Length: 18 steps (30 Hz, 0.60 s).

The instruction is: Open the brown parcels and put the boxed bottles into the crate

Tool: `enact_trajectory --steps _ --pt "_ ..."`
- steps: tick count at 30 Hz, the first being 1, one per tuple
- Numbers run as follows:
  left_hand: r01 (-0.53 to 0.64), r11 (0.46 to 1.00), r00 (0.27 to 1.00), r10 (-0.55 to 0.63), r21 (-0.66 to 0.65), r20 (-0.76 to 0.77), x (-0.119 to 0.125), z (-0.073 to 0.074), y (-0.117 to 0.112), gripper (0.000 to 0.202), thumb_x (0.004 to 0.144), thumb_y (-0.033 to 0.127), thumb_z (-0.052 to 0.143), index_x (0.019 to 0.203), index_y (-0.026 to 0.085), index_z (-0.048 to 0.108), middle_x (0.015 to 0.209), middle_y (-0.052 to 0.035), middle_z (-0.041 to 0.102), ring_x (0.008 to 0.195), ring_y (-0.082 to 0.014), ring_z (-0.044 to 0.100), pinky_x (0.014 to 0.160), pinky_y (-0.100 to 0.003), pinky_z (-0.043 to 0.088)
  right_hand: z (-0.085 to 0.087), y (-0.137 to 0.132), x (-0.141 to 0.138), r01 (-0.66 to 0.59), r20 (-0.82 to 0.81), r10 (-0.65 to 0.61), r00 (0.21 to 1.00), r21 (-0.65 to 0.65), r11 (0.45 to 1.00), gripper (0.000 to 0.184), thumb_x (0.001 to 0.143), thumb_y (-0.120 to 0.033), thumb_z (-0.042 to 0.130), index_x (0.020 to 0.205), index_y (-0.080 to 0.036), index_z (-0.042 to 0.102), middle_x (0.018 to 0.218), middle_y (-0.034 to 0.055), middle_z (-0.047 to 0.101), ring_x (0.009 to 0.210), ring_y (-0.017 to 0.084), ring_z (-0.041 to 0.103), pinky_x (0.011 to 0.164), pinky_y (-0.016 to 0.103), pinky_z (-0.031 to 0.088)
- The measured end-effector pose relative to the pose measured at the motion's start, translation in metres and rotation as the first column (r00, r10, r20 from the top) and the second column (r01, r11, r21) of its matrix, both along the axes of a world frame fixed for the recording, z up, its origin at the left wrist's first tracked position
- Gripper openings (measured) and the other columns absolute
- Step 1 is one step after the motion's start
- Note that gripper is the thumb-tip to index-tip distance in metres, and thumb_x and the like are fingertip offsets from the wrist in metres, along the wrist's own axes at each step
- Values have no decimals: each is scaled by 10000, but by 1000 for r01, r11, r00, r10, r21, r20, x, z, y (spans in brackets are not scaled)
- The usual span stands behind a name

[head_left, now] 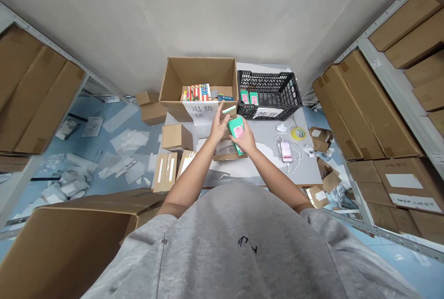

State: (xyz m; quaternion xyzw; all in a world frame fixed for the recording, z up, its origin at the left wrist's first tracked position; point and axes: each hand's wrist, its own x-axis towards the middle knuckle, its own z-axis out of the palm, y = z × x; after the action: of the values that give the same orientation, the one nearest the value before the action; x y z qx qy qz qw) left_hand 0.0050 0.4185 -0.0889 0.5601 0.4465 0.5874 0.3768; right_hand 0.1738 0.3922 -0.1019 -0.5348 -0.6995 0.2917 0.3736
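My right hand [244, 139] grips a green carton with a pink label [237, 133], which stands tilted above a flat cardboard box [229, 155] on the table. My left hand [219, 126] is raised close beside the carton, its fingertips pinching a thin green-and-white strip [229, 110]. Two similar green packages [249, 98] lie in a black plastic crate [277, 87] just beyond my hands. An open cardboard box [197, 75] to the left of the crate holds a book with a stars-and-stripes cover [199, 92].
The grey table [267, 169] also carries a phone with a white cable [286, 151], yellow tape [298, 133] and small cartons [176, 136]. Shelves of cardboard boxes [381, 114] stand on the right, and more [34, 91] on the left. Paper scraps [72, 181] litter the floor.
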Motion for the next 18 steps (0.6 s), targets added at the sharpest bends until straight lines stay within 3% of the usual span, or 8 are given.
enact_trajectory --steps 4,11,18 --pt "34 999 986 -32 13 -165 4 14 -4 560 1065 650 405 1281 255 738 1313 -107 705 1284 -250 638 1164 -435 458 8 -3 -2 23 42 -23 999 13 1000 1034 753 -317 834 1643 -175 327 1551 189 532 1419 350 539 1194 506 459" --pt "9 1000 976 -7 9 -219 6 19 -2 541 1076 612 412 1210 240 781 1247 -103 741 1221 -242 670 1121 -420 497 14 -8 -5 42 81 -43 996 8 999 1016 792 -318 796 1658 -187 282 1547 187 535 1397 351 559 1161 509 488" --pt "117 993 971 -115 -1 -208 0 18 5 539 1069 618 431 1218 242 788 1254 -103 722 1239 -239 658 1141 -423 482 11 -9 -5 49 77 -52 996 36 998 1028 786 -312 796 1656 -152 273 1552 197 526 1439 342 517 1180 487 471"
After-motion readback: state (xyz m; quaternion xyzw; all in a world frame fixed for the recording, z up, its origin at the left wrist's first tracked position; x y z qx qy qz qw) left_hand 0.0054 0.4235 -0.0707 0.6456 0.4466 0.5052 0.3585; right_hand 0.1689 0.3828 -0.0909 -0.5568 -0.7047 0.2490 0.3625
